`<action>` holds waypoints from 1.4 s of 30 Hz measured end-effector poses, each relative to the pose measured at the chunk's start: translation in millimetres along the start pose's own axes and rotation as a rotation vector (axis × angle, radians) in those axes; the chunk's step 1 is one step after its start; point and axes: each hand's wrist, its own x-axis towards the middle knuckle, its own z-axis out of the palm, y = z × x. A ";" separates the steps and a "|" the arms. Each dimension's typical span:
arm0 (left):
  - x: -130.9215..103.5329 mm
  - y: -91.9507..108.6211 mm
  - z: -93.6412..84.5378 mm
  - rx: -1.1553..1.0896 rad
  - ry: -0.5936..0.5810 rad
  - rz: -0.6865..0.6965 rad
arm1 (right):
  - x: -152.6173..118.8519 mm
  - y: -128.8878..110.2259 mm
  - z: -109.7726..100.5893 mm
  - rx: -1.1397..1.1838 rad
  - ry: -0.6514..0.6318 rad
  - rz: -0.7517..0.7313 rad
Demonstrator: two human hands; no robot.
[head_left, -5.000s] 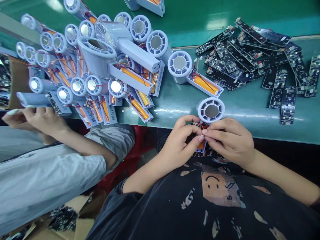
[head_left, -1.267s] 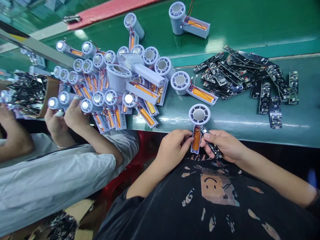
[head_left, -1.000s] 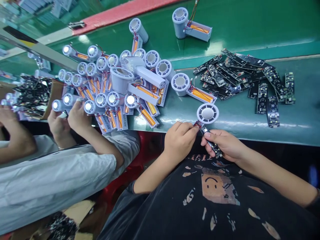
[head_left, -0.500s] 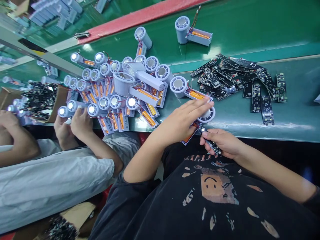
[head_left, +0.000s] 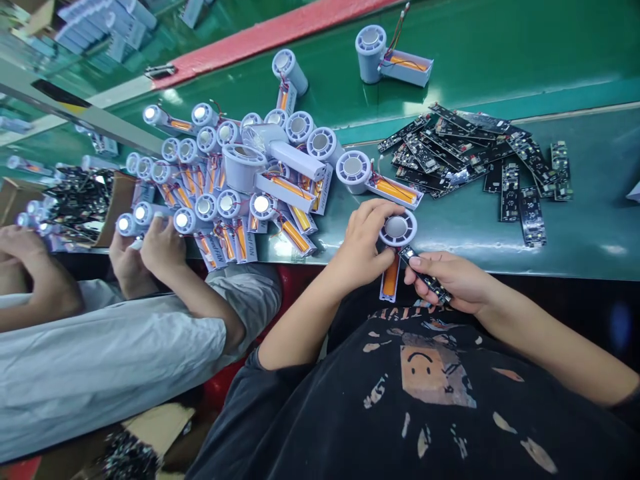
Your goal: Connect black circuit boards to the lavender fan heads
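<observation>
Green desk (head_left: 480,250) runs across the view, and at its near edge is one fan (head_left: 399,229) with a round head and a narrow handle, in which an orange battery (head_left: 391,277) lies uncovered. The left hand (head_left: 361,245) is curled around the left side of the fan's head, fingers near the top rim and thumb lower, beside the handle. The right hand (head_left: 454,280), to the right of the fan's handle, grips a black board (head_left: 438,287) between thumb and fingers. This board is tilted, with its upper end close under the fan's head; whether they touch, I cannot tell.

To the left of the fan, many other fans (head_left: 244,170) are crowded together. Behind the fan and to its right lies a loose pile of boards (head_left: 460,150). Far to the left of the fan are a co-worker's hands (head_left: 163,248), and farther still a box (head_left: 120,205) with dark parts.
</observation>
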 end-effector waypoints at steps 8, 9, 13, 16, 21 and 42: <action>-10.3 -6.8 18.6 -0.001 0.130 -0.140 | -11.8 1.5 7.2 -0.535 0.328 -0.302; -11.2 -6.1 21.4 0.018 0.157 -0.155 | -16.9 1.9 8.5 -0.705 0.443 -0.398; -15.3 0.6 26.2 0.090 0.238 -0.245 | -32.2 6.5 12.2 -1.300 0.622 -0.683; -19.3 5.8 18.2 0.161 0.148 -0.318 | -34.0 12.1 13.0 -1.495 0.654 -0.827; -24.7 3.3 -3.0 0.092 -0.080 -0.080 | -33.0 15.3 15.7 -1.605 0.655 -0.938; -43.0 -6.2 9.4 0.424 0.140 0.035 | -37.7 5.2 13.3 -1.639 0.530 -0.853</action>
